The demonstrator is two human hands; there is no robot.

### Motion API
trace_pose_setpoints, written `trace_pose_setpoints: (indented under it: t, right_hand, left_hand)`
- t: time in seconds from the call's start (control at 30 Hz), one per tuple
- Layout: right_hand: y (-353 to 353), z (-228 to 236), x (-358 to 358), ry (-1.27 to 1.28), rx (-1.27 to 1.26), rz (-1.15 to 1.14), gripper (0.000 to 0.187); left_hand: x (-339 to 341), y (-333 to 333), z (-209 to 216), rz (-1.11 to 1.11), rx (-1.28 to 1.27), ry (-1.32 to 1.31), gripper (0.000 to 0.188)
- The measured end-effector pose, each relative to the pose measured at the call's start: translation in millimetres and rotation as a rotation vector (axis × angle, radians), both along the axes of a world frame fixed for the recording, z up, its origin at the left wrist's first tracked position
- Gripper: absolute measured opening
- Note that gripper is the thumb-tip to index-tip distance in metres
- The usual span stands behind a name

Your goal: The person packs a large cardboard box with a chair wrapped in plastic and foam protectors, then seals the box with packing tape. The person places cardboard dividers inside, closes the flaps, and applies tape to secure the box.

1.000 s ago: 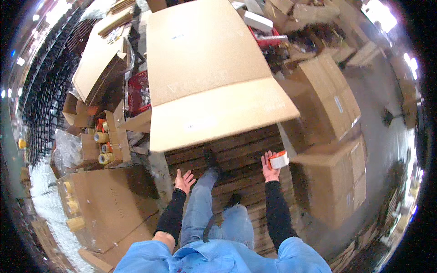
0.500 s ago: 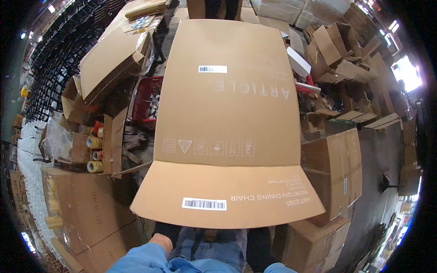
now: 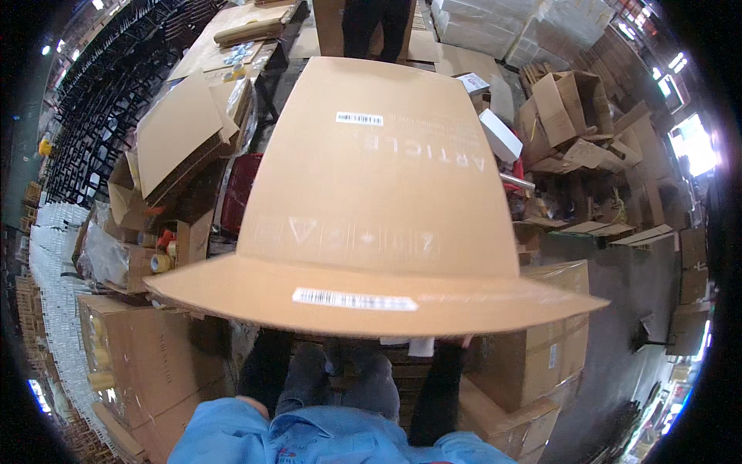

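A large brown cardboard carton point(image 3: 371, 201) fills the middle of the view, with pale printing and a barcode label on its face. Its near flap point(image 3: 255, 298) spreads wide toward me and carries a second barcode label. My left arm, in a black sleeve point(image 3: 264, 359), reaches up under the flap, which hides that hand. On the other side only a sliver of my right hand point(image 3: 465, 341) shows at the flap's lower edge. Its fingers are hidden, so their grip on the carton cannot be seen.
Closed cartons stand at my left point(image 3: 166, 356) and right point(image 3: 556, 332). Tape rolls point(image 3: 161, 264) sit in an open box at left. Farther off are a red crate point(image 3: 241, 193), a work table point(image 3: 267, 23), discarded boxes point(image 3: 572, 104) and another person's dark-clothed legs point(image 3: 375, 31).
The near flap has swung up and away from me, now seen nearly edge-on. The carton's near part looks wider and raised, and its far edge sits lower in view.
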State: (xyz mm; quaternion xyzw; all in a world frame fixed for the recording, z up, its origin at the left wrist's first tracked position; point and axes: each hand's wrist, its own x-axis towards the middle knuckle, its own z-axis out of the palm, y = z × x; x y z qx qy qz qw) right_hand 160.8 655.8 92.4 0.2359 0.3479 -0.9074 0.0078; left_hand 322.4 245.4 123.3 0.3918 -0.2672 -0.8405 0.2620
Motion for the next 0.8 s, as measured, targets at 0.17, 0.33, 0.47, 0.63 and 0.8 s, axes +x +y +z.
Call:
trace_pose_setpoints:
  t: [0.17, 0.33, 0.47, 0.63, 0.8]
  right_hand:
    - [-127.0, 135.4, -227.7, 0.392, -0.324, 0.134, 0.061]
    - [-188.3, 242.0, -426.3, 0.379, -0.24, 0.379, 0.064]
    - [-200.1, 354.6, -458.5, 0.68, -0.18, 0.307, 0.052]
    - [-200.9, 365.6, -352.7, 0.861, 0.126, 0.259, 0.056]
    - [-196.9, 172.8, -234.1, 0.389, 0.739, 0.029, 0.054]
  left_hand:
    - [-214.5, -129.0, 142.3, -0.08, -0.281, 0.233, 0.067]
    - [-418.9, -256.5, 249.0, -0.142, -0.401, 0.467, 0.066]
    - [-533.0, -350.1, 273.7, -0.141, -0.387, 0.553, 0.065]
    - [-594.9, -460.0, 261.2, -0.226, -0.438, 0.656, 0.05]
    - [-541.6, -317.5, 199.7, -0.353, -1.407, 0.101, 0.05]
